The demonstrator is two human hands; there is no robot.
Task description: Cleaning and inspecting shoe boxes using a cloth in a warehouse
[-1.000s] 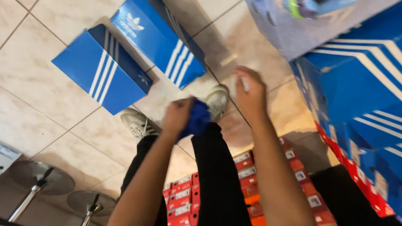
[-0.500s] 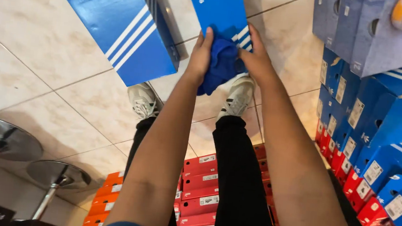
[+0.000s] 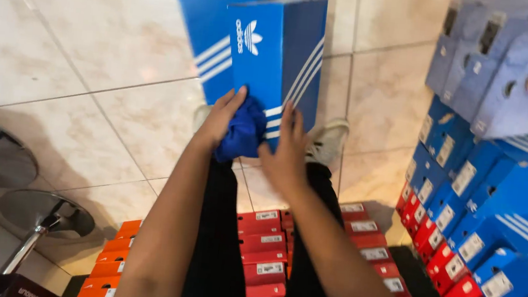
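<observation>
The fingers of the left hand [image 3: 221,120] are curled shut around a soft, crumpled blue cloth [image 3: 243,135]. The fingers of the right hand [image 3: 288,152] lie spread out and flat against the bottom of the front box [image 3: 272,65], holding nothing else. The cloth presses on the lower left edge of that same box.

Two blue boxes stand on the floor [image 3: 90,74]. They are smooth cardboard, long, with straight sides and white stripes. The back box [image 3: 210,40] leans just behind the front box, touching it. Two pale shoes show under the front box; one shoe [image 3: 329,142] sits right of its bottom corner.

Right of the front box, well apart, a tall stack [image 3: 486,189] of many blue and red boxes rises like a wall. Below the front box, near the legs, lie rows of small red and orange boxes [image 3: 261,245]. Left of the front box the shiny tile floor is wide and bare, as far as two round metal bases [image 3: 44,214].
</observation>
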